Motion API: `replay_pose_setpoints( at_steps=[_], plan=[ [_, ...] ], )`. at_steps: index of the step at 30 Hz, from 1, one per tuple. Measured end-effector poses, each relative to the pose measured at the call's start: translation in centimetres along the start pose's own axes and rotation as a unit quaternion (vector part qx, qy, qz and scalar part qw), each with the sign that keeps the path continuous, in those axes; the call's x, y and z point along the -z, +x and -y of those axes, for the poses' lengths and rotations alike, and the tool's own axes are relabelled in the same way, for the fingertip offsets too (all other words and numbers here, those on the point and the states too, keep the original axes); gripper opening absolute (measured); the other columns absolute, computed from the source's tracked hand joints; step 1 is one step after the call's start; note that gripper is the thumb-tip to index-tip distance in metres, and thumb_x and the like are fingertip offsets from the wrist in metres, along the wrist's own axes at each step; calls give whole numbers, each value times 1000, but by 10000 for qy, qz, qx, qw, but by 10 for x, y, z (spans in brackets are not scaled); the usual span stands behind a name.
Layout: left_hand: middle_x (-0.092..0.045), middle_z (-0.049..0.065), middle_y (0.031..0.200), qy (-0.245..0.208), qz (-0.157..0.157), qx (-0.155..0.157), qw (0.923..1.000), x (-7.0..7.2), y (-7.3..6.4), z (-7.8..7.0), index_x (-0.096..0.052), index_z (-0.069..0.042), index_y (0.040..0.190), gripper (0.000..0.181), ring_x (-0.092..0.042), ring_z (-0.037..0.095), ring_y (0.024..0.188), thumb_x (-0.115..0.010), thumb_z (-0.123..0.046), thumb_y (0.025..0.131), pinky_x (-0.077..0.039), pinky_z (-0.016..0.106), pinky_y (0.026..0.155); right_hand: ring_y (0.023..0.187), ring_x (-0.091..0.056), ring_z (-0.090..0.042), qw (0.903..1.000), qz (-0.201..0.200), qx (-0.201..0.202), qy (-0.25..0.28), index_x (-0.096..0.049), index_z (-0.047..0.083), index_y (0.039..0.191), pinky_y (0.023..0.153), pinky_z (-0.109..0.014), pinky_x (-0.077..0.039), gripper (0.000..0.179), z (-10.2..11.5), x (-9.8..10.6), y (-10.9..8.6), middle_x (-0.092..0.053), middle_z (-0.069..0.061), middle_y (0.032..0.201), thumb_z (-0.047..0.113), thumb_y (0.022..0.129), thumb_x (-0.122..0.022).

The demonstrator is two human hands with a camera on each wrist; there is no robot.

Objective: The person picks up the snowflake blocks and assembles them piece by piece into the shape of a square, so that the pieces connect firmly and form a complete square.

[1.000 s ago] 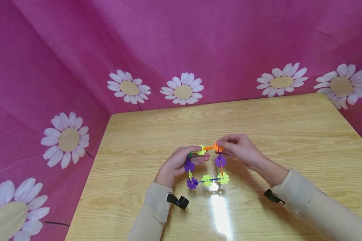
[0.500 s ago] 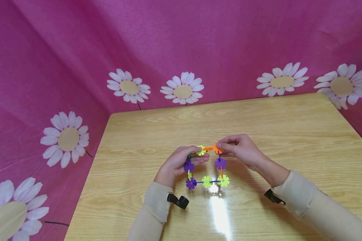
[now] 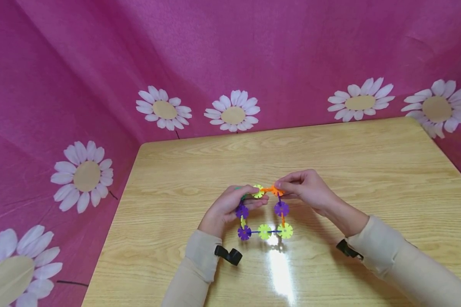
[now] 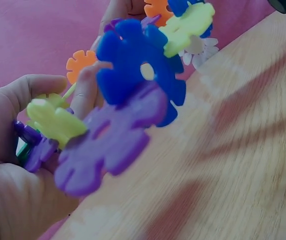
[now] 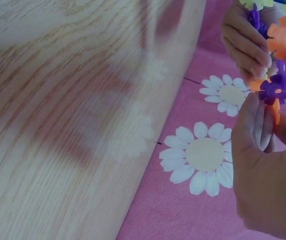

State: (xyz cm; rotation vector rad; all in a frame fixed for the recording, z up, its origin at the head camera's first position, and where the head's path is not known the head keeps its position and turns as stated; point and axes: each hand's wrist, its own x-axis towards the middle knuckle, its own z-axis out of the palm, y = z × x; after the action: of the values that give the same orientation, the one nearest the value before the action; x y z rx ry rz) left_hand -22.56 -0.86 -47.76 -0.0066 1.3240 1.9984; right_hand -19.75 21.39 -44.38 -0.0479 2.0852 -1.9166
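Note:
A square loop of notched, flower-shaped interlocking discs hangs between both hands above the table. My left hand [image 3: 224,207] holds its left side, thumb on a yellow-green disc [image 3: 258,191] at the back. Between thumb and fingers, my right hand [image 3: 309,189] pinches the orange disc [image 3: 278,190] at the back right corner. Down the right side come a purple disc [image 3: 281,209] and a yellow-green corner disc [image 3: 285,230]. Another purple disc [image 3: 244,233] forms the front left corner. Close up in the left wrist view, a blue disc [image 4: 125,62] slots into a purple one. The left palm partly hides green and purple pieces.
A wooden table [image 3: 169,170] lies beneath the hands, with a bright glare patch in front of the loop. Pink cloth [image 3: 292,55] printed with white daisies stands behind and to the left. A black strap [image 3: 228,255] sticks out from the left wrist.
Both hands keep the same hold. The loop's front right corner has dipped slightly over the last second; otherwise there is barely any movement.

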Motion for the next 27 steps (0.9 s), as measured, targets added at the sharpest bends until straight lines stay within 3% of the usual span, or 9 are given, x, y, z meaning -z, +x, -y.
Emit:
replay_pose_setpoints(
  at_steps=[5, 14, 18, 23, 27],
  plan=[
    [-67, 24, 95, 44, -13, -90, 9999, 0, 2, 4, -62, 11, 102, 30, -67, 26, 86, -63, -13, 85, -53, 28, 81, 85, -66, -31, 10000, -37, -35, 29, -62, -13, 104, 79, -44, -54, 37, 0, -2, 0, -68, -17, 93, 18, 84, -69],
    [-68, 23, 91, 146, -188, -195, 9995, -8, 0, 5, -64, 11, 100, 30, -68, 24, 84, -63, -15, 86, -53, 32, 83, 85, -66, -33, 9989, -466, -42, 37, -64, -10, 102, 75, -41, -56, 35, -4, -9, -2, -69, -17, 92, 19, 84, -70],
    [-67, 24, 93, 95, -203, -185, 9996, -8, 3, 6, -63, 10, 101, 30, -68, 24, 84, -63, -16, 86, -52, 32, 83, 85, -66, -32, 9988, -481, -91, -65, -63, -10, 103, 74, -38, -57, 35, -5, -7, 1, -68, -18, 94, 19, 85, -69],
    [-63, 27, 105, -45, -121, -220, 9997, -8, 8, 10, -57, 9, 110, 35, -64, 31, 94, -62, -18, 89, -51, 32, 86, 88, -66, -27, 9986, -398, -327, -113, -62, -11, 107, 78, -38, -55, 36, -13, 4, 6, -67, -19, 97, 18, 86, -67],
    [-59, 30, 109, 40, -356, -280, 9990, -9, 11, 14, -52, 10, 116, 39, -58, 39, 103, -60, -19, 90, -50, 34, 89, 87, -66, -21, 9974, -377, -614, -48, -61, -11, 109, 82, -39, -54, 36, -24, 12, 9, -67, -17, 99, 17, 86, -67]
  ],
)
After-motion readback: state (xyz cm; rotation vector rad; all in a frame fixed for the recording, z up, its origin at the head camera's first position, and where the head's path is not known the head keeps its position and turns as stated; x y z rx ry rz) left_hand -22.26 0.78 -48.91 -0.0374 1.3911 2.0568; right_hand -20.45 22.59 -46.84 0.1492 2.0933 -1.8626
